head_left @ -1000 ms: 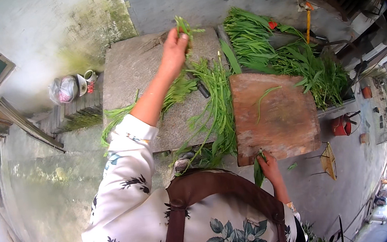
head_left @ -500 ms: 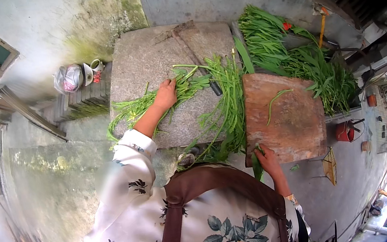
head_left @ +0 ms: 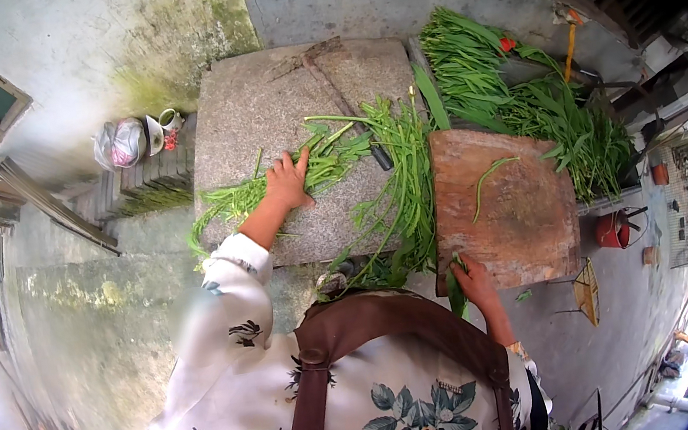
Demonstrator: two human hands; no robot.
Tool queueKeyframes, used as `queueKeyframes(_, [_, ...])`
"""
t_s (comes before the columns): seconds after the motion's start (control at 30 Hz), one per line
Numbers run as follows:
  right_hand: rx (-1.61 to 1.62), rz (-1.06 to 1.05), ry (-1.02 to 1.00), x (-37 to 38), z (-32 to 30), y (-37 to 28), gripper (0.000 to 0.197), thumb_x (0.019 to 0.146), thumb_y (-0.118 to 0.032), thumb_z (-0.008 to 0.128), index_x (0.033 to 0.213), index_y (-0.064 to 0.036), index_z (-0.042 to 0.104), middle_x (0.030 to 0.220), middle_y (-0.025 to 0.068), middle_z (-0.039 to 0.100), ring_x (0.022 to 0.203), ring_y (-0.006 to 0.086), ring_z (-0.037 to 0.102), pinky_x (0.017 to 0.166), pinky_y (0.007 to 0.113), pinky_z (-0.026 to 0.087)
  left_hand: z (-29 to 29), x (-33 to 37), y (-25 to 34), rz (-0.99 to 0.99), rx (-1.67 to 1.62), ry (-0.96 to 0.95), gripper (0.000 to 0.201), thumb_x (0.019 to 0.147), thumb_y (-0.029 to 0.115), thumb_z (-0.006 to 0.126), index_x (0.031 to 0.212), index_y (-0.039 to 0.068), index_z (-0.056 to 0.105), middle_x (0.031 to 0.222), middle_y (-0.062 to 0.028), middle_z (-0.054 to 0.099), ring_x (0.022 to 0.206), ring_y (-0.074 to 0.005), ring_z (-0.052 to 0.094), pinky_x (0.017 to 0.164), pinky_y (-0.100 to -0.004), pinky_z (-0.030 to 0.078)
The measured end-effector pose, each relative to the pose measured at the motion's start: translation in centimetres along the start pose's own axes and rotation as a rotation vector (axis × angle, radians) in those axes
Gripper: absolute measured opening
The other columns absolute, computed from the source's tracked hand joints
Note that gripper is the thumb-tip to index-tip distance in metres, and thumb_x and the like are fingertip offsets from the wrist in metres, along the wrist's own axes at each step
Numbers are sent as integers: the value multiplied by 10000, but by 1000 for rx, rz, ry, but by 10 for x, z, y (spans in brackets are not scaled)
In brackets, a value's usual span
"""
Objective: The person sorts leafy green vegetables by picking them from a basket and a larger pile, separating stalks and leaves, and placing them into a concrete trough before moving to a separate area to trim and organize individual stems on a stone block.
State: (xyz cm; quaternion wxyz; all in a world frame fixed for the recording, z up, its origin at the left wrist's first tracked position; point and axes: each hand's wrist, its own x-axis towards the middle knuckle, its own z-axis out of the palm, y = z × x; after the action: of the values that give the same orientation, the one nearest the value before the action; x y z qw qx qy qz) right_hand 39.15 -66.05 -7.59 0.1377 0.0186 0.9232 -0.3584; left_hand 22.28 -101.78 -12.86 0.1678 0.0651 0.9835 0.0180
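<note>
Pressing down with spread fingers, the left hand lay flat and open on a bunch of long green stalks stretched across the grey stone slab; it gripped nothing, only pinned the greens in place. The right hand was curled at the near edge of the reddish chopping board, its fingers closed around a few green leaves that hung over that edge, though how tight the pinch was could not be told.

Between the two hands a second loose sheaf of greens ran down the slab's right side, touching the board, and a dark-handled knife lay slantwise on the stone just beyond the left hand. One stray stalk lay on the board itself.

Handling this well would likely mean keeping the palm flat so the stalks stay aligned, squaring their ends, and keeping fingers clear of the blade.

Farther out, a big heap of leafy greens spread behind the board. A rounded plastic bag, grey with pink showing through, sat beside a small white cup left of the slab. A small red container stood to the right of the board.
</note>
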Motion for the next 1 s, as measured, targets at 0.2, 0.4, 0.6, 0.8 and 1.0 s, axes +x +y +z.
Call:
queueKeyframes(0.2, [78,-138,55,9,-2,-2,228,782,-168,508,935,1,515,817,215,544,773,364,531,642,369,420,14,17,-30,-28,-190,162,703,572,215,628,1179,53,314,963,-180,538,900,-312,528,779,-391,409])
queueKeyframes(0.4, [67,-268,65,48,-23,-50,251,757,-182,537,929,-2,515,809,204,547,758,356,535,638,368,422,-23,-4,-50,25,-385,244,649,567,205,636,1129,30,362,919,-190,553,856,-330,537,740,-390,434])
queueKeyframes(0.6, [-93,-602,121,124,-3,-146,293,696,-174,566,956,-45,527,802,148,573,718,316,555,604,372,447,-52,-18,-43,171,-392,288,654,573,186,647,1137,29,354,914,-194,547,854,-336,528,737,-392,428])
queueKeyframes(0.8, [-508,-574,-7,175,38,-171,262,651,-137,562,905,-78,541,704,147,579,681,302,572,588,413,438,-59,-28,-39,292,-413,143,649,576,183,653,1133,41,353,950,-181,534,880,-332,516,761,-403,406])
queueKeyframes(1.0, [-652,-458,-101,188,36,-159,155,656,-101,525,809,-87,541,717,130,583,697,305,570,599,427,429,-49,-18,-50,386,-334,106,657,583,182,652,1144,42,340,1012,-187,511,913,-330,505,790,-407,387])
